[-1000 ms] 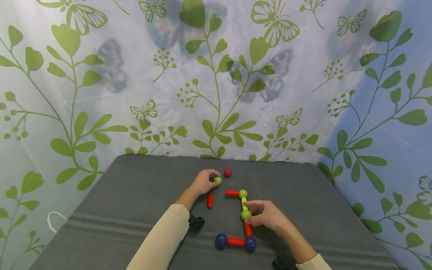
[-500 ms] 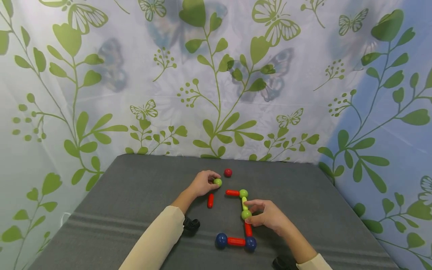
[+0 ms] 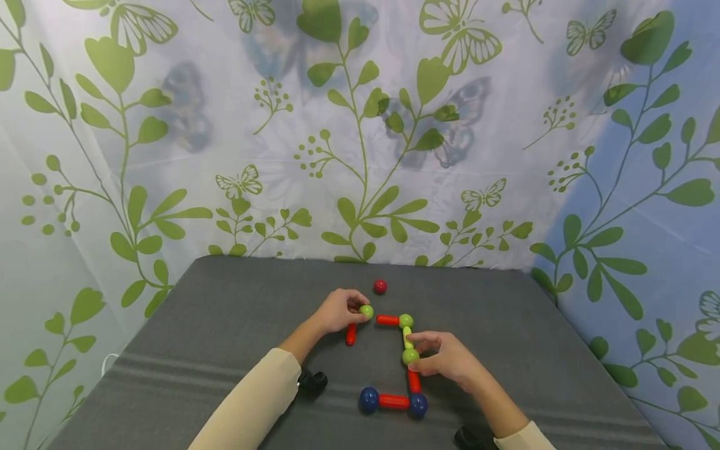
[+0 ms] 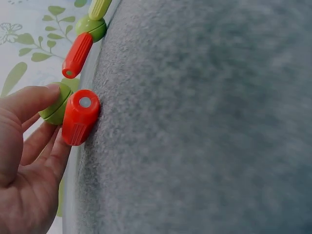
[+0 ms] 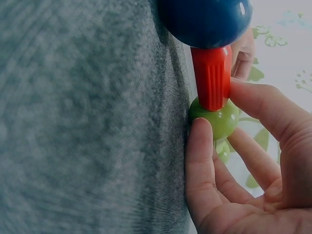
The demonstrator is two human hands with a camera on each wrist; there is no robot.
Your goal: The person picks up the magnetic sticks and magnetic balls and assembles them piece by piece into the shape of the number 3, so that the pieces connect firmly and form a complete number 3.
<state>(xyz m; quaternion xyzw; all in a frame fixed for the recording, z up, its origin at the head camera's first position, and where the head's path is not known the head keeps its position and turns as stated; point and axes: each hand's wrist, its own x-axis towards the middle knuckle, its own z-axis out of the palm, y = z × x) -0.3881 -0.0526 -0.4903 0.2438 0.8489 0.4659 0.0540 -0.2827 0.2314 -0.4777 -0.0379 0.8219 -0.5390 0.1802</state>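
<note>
My left hand [image 3: 336,310] pinches a loose green ball [image 3: 367,312] between thumb and fingers, just left of the free end of a red rod [image 3: 387,320]. That rod starts a chain of magnetic building rods and balls: a green ball [image 3: 406,320], a yellow-green rod [image 3: 407,337], a second green ball [image 3: 410,356], a red rod [image 3: 414,382], then a blue ball [image 3: 417,405]. My right hand [image 3: 447,359] grips the chain's second green ball, its fingertips around it in the right wrist view. Under my left hand lies a separate red rod [image 4: 80,117], partly hidden in the head view.
From the near blue ball another red rod [image 3: 394,401] runs left to a second blue ball [image 3: 369,400]. A red ball [image 3: 380,286] sits farther back on the grey table [image 3: 270,294]. A patterned curtain [image 3: 253,144] hangs behind.
My left hand has brought the loose green ball nearer and slightly right, toward the red rod's free end, and now overlaps the separate red rod. The right hand stays in place.
</note>
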